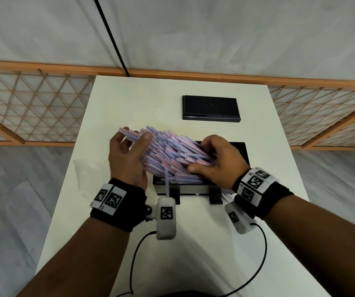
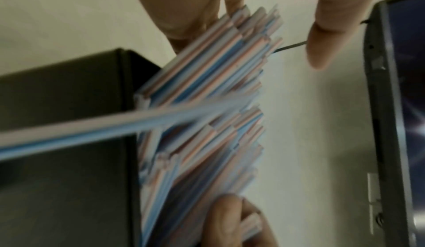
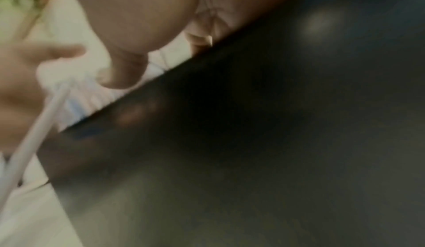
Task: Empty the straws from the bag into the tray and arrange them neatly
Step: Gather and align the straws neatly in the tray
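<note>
A thick bundle of pink, blue and white straws (image 1: 168, 153) lies slanted over the black tray (image 1: 241, 151) at the table's middle. My left hand (image 1: 131, 139) grips the bundle's far left end between thumb and fingers. My right hand (image 1: 202, 156) grips its right end, fingers on top and thumb below. One loose straw (image 1: 167, 181) hangs down over the tray's near wall. In the left wrist view the straws (image 2: 207, 105) fan out past the tray's corner (image 2: 64, 123), and the loose straw (image 2: 92, 132) crosses them. The right wrist view is blurred; it shows the tray (image 3: 253, 142).
A second flat black tray or lid (image 1: 210, 109) lies farther back on the white table (image 1: 129, 99). The clear empty bag (image 1: 84, 170) lies flat at the table's left edge. A few straws (image 1: 228, 197) lie on the table by my right wrist. Cables trail near the front edge.
</note>
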Action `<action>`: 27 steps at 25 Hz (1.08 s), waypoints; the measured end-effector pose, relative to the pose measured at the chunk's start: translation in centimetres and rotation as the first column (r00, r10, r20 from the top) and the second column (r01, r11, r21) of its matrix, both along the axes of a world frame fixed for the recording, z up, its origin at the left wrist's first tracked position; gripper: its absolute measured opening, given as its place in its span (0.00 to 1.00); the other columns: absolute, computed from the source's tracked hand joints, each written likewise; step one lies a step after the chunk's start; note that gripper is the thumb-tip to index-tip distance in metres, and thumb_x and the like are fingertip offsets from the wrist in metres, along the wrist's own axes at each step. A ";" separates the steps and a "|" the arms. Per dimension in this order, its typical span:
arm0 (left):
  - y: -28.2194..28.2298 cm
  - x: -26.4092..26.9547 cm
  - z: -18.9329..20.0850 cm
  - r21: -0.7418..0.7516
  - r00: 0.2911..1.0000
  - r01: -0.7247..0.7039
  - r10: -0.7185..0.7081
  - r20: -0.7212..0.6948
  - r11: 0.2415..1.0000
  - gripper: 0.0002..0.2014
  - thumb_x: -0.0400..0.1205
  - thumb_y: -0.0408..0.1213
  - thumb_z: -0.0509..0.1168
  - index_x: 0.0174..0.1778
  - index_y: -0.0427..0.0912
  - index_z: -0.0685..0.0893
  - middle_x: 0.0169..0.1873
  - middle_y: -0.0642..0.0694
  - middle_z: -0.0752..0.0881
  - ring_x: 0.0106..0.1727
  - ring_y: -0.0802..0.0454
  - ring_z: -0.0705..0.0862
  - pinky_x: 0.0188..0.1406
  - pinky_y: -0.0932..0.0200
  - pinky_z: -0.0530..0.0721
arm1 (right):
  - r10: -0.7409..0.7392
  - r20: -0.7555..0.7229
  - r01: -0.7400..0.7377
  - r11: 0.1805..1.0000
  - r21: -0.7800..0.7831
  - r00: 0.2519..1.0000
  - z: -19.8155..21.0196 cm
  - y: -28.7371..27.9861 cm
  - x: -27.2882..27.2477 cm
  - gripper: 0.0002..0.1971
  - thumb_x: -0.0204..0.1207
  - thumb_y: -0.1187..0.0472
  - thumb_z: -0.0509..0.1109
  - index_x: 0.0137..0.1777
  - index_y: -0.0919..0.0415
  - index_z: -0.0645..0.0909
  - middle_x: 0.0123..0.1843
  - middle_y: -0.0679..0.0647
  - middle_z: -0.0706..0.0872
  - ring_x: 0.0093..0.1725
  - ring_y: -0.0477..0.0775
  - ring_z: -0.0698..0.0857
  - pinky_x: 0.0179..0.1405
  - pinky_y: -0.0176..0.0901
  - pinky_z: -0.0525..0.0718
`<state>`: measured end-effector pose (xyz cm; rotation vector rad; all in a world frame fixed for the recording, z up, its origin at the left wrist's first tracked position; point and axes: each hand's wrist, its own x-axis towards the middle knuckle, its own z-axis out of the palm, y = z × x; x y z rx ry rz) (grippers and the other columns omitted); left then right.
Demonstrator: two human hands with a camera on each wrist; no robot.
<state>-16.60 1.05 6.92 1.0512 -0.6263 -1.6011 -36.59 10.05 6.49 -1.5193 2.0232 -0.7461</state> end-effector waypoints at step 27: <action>5.6 -0.7 1.0 -0.306 0.502 0.627 -0.071 0.862 0.716 0.13 0.72 0.36 0.78 0.30 0.46 0.78 0.21 0.51 0.80 0.26 0.57 0.79 0.30 0.73 0.75 | 0.266 -0.217 -0.282 0.959 -0.043 0.939 2.3 6.0 2.5 0.09 0.66 0.57 0.76 0.30 0.54 0.78 0.25 0.47 0.83 0.25 0.52 0.81 0.28 0.44 0.81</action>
